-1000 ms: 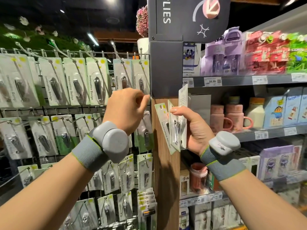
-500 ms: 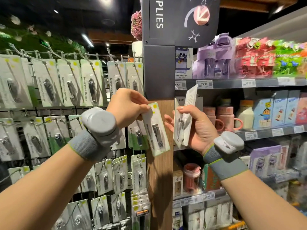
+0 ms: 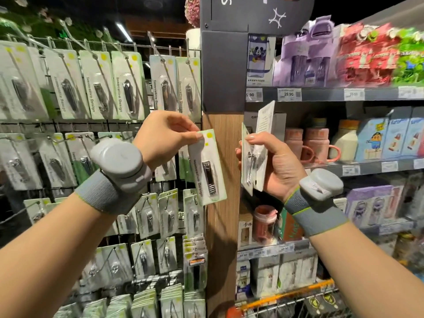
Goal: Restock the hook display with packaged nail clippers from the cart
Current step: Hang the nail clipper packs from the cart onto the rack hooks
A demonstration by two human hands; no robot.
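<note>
The left hand (image 3: 166, 136) pinches the top edge of one packaged nail clipper (image 3: 207, 167) between thumb and fingertips, the card hanging tilted in front of the wooden post (image 3: 223, 157). Just right of that post, the right hand (image 3: 273, 164) is curled round a small stack of clipper packs (image 3: 253, 159), thumb pressed across their face. Left of the post hangs the hook display (image 3: 96, 88), its rows full of carded clippers.

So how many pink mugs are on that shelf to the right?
2, side by side on the middle shelf right of the right hand: left mug, then right mug with its handle showing. More may be hidden behind the hand.
</note>
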